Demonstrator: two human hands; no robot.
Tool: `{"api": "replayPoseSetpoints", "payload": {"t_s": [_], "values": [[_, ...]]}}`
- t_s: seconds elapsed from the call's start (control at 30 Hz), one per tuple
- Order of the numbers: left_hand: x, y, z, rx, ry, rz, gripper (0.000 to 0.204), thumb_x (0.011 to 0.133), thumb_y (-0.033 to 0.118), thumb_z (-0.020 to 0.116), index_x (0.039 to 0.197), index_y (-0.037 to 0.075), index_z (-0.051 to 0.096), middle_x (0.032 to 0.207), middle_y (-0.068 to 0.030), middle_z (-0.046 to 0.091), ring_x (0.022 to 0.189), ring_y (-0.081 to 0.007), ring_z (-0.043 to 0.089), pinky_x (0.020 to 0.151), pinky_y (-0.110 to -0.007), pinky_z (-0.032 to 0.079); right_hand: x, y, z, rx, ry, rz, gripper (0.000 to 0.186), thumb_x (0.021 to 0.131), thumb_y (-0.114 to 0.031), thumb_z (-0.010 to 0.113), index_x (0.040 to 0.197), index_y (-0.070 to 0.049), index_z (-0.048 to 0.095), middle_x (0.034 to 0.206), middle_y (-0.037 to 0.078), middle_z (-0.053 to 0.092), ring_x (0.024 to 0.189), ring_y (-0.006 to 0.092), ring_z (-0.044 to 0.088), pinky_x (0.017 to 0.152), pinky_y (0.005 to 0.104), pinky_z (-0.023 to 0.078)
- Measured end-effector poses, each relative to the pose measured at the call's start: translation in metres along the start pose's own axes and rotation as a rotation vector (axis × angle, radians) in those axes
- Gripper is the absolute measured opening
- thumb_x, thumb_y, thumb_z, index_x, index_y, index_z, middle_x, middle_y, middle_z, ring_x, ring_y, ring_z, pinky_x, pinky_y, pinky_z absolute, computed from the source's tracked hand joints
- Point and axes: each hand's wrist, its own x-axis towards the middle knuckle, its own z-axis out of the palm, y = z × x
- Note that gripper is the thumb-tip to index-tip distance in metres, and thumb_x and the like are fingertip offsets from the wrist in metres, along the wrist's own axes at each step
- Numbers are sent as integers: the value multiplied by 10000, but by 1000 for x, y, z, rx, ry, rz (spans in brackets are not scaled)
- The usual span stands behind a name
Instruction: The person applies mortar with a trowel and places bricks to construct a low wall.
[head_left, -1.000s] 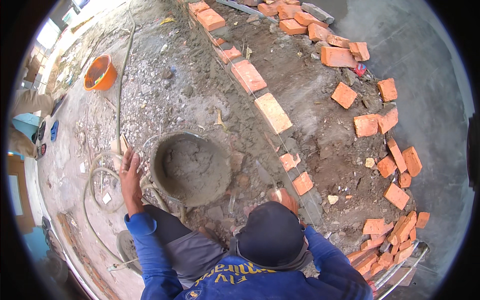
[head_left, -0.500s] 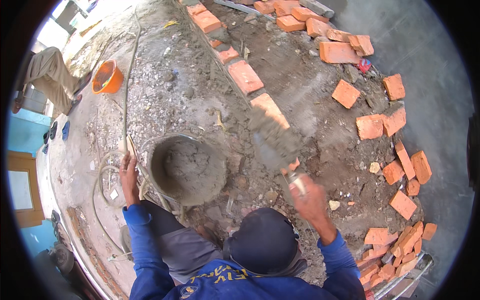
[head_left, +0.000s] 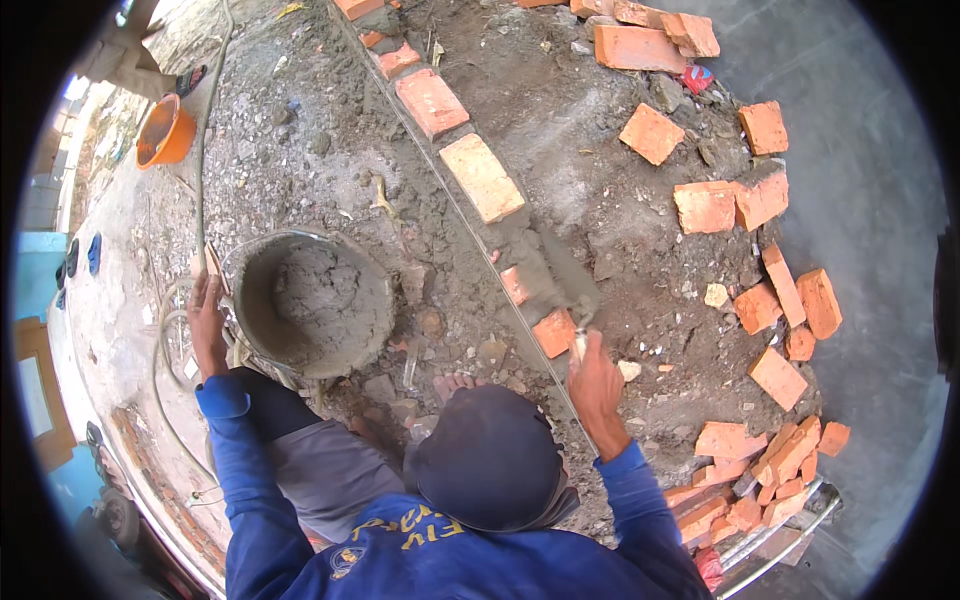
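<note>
My right hand (head_left: 597, 385) is closed on the handle of a trowel (head_left: 565, 275), whose blurred, mortar-covered blade lies over the course between a pale brick (head_left: 483, 178) and a smaller orange brick (head_left: 553, 334). A taut string (head_left: 465, 226) runs along the left side of this course. My left hand (head_left: 207, 325) is raised at the left side of a mortar bucket (head_left: 312, 300), its fingers stretched out beside the rim and the hose. Whether it touches either is hard to tell.
Loose bricks (head_left: 778, 378) lie scattered and heaped along the right, beside a smooth grey floor (head_left: 860, 250). At the upper left are a long hose (head_left: 203, 140), an orange bucket (head_left: 166, 130), sandals (head_left: 94, 255) and another person's legs (head_left: 130, 65). The ground is rough rubble.
The trowel has moved from beside the mortar bucket up onto the brick course, carrying mortar that now lies there. The scene has shifted left and up slightly. The other person's legs have moved.
</note>
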Motion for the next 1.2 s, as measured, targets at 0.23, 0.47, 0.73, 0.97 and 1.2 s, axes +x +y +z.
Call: {"api": "replayPoseSetpoints", "payload": {"t_s": [0.23, 0.47, 0.73, 0.97, 1.2], "values": [[-21, 5, -4, 42, 45, -3, 713, 996, 479, 676, 1556, 73, 502, 1468, -140, 605, 1344, -249, 561, 1041, -408, 446, 35, 9, -39, 629, -249, 6, 286, 1094, -286, 545, 1205, -23, 564, 801, 91, 633, 626, 224, 622, 599, 418, 510], [-41, 28, 37, 136, 89, -32, 1025, 900, 673, 697, 1584, -34, 407, 1543, -256, 515, 1412, -363, 512, 1149, -405, 412, -4, 70, -14, 291, -503, -73, 396, 1100, -353, 500, 1222, 3, 627, 1099, 299, 690, 1015, 457, 678, 866, 456, 529], [-19, -26, 45, -43, -95, 84, 499, 1024, 414, 646, 1375, 63, 692, 1386, -109, 691, 1304, -228, 616, 1125, -369, 451, 50, -157, -169, -47, -331, -454, 231, 1031, -227, 626, 1193, -65, 604, 799, 180, 687, 698, 385, 689, 602, 471, 500], [-40, 12, 72, -363, -234, 5, 548, 937, 389, 782, 1298, -19, 725, 1205, -130, 754, 1109, -190, 668, 1011, -296, 493, 118, -367, 35, -584, -163, -1050, 273, 995, -74, 552, 1246, 31, 569, 875, 183, 703, 708, 311, 735, 584, 426, 583], [-42, -3, 44, -392, -150, -86, 469, 940, 330, 771, 1264, -9, 750, 1136, -114, 769, 1016, -164, 676, 941, -299, 517, 64, -319, 7, -623, -403, -1281, 146, 1038, -112, 527, 1133, -3, 548, 858, 187, 690, 668, 299, 725, 543, 443, 559]]}}
